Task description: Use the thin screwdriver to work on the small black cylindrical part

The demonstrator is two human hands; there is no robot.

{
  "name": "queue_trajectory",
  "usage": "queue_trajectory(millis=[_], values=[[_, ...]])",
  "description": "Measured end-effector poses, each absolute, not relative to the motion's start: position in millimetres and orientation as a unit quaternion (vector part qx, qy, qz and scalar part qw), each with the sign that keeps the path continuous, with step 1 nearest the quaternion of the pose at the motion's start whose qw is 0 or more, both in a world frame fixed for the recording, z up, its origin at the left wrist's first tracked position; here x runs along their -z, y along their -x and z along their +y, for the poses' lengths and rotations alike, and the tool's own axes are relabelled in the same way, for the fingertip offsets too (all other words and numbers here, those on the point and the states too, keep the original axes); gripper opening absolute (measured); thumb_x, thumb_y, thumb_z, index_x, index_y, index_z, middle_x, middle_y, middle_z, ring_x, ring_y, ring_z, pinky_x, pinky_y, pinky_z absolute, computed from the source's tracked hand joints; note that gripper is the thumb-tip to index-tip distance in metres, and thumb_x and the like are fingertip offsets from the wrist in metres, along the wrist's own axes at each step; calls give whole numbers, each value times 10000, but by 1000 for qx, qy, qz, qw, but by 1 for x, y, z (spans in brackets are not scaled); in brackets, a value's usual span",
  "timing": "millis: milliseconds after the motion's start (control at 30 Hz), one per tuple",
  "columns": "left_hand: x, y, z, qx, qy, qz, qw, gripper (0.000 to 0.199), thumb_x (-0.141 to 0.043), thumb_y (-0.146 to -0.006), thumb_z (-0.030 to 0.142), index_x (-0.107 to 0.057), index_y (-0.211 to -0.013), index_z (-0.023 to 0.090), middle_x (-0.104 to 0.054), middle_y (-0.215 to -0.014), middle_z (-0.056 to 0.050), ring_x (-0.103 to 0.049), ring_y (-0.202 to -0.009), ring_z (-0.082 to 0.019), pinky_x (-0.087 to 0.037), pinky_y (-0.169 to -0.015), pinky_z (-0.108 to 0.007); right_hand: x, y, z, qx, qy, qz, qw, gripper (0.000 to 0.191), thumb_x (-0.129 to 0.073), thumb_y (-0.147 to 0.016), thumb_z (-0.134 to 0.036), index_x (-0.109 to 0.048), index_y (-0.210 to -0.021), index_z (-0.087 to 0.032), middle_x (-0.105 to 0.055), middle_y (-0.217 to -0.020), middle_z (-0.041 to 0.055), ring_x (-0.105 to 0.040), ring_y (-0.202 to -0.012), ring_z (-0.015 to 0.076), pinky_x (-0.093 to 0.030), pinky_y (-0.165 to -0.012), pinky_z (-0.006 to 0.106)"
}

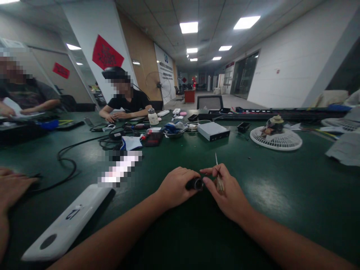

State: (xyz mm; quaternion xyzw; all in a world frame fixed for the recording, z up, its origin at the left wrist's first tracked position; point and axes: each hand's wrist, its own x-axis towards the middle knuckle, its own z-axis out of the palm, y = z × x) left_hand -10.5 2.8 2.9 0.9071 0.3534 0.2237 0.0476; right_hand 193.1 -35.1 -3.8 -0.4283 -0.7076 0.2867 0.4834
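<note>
With both forearms (126,221) stretched over the green table (270,195), gripping a black cylinder (194,183) in the curled left hand (176,186). Holding a screwdriver (220,184) in the right hand (229,193), just beside the cylinder.

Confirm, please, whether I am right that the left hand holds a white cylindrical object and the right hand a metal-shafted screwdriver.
No: the head view shows the cylindrical object in the left hand is black, not white; the right hand holds the metal-shafted screwdriver.
</note>
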Motion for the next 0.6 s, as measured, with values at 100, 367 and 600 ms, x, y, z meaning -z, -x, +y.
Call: queue_trajectory(millis=[100,367,600], values=[[-3,15,7,-235,-879,412,39,195,-675,-816,340,-607,-956,222,-682,-897,-13,-615,-833,-196,-449,-728,-331,3,-198,-36,-293,395,-711,502,194,-437,-998,-371,-569,-1001,-229,-698,-1010,74,-665,-921,220,-517,-765,352],[-2,22,13,-253,-833,491,29,192,-668,-797,328,-534,-869,212,-632,-816,1,-566,-730,-184,-390,-616,-296,-2,-202,-40,-286,355,-753,474,219,-496,-966,-264,-709,-989,-217,-674,-856,34,-644,-773,179,-500,-694,309],[-3,19,10,-229,-855,466,6,144,-647,-799,260,-522,-857,216,-624,-812,1,-557,-741,-185,-373,-632,-296,-3,-198,-42,-292,382,-764,431,80,-581,-904,-220,-660,-913,-207,-675,-811,9,-639,-730,161,-487,-671,281]])
